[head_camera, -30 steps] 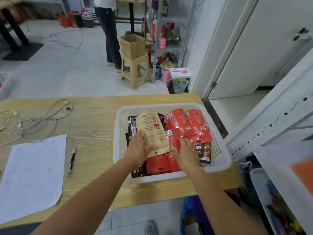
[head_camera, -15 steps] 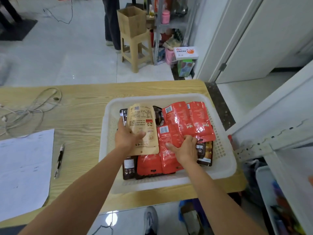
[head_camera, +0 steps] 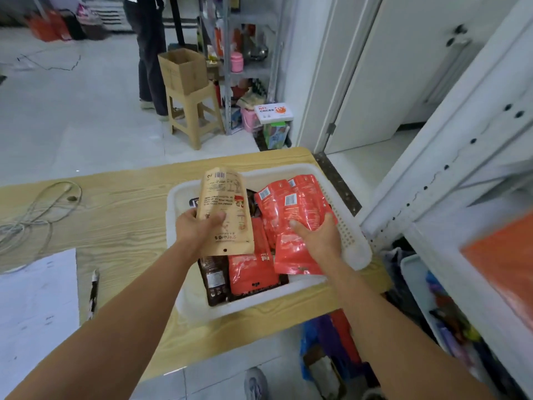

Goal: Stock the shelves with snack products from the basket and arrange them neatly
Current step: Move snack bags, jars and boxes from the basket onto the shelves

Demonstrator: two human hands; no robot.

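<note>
A white plastic basket (head_camera: 350, 241) sits on the wooden table (head_camera: 121, 226), holding red, tan and dark brown snack pouches. My left hand (head_camera: 196, 229) grips a tan pouch (head_camera: 225, 206), lifted upright above the basket with its barcode end up. My right hand (head_camera: 317, 235) holds a bunch of red pouches (head_camera: 291, 212) from the right, thumb on top and fingers under them. More red pouches (head_camera: 251, 269) and a dark brown pouch (head_camera: 215, 280) lie in the basket near me. The white shelf unit (head_camera: 450, 174) stands to the right.
A sheet of paper (head_camera: 37, 298), a pen (head_camera: 93, 293) and a coiled white cable (head_camera: 31, 220) lie on the table's left. Beyond the table a person (head_camera: 147, 53) stands by a stool (head_camera: 193, 111) with a cardboard box (head_camera: 183, 70). Bags and a bin crowd the floor below the shelf.
My left hand has raised the tan pouch higher and more upright. My right hand has gathered the red pouches and lifted them toward the basket's right side.
</note>
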